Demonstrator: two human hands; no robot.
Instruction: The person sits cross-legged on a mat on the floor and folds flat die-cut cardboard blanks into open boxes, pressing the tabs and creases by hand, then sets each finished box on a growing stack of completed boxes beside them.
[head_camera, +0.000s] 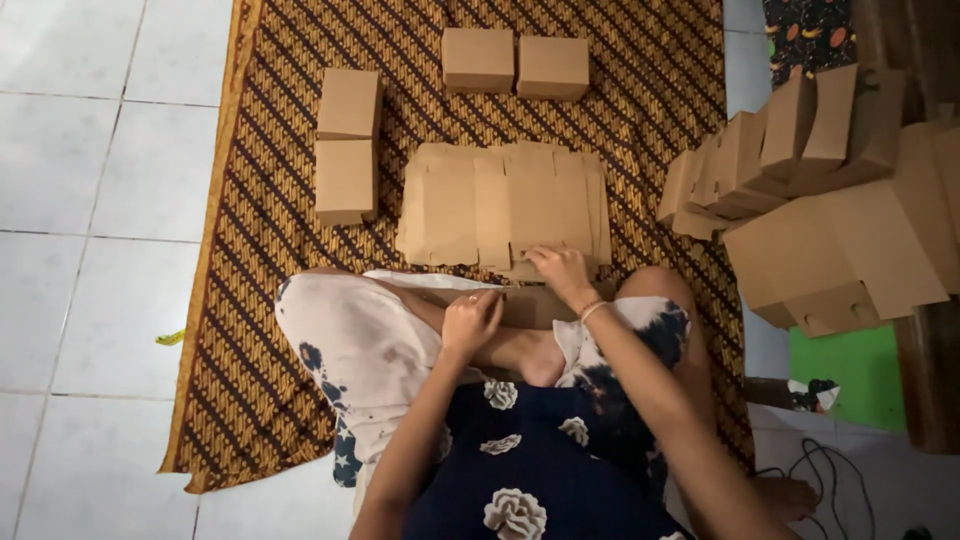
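Note:
I sit cross-legged on a brown patterned mat (280, 200). A fanned spread of flat brown cardboard box blanks (500, 205) lies in front of my knees. My right hand (560, 272) rests on the near edge of that spread, fingers pinching one blank. My left hand (470, 322) is over my lap, fingers curled on the edge of a flat cardboard piece (535, 305) that lies across my legs; a ring shows on one finger.
Two folded boxes (347, 145) stand at the mat's left, two more (515, 62) at its far edge. A leaning stack of folded cardboard boxes (820, 200) fills the right side. White floor tiles (90, 200) lie left; cables (820, 480) lie at lower right.

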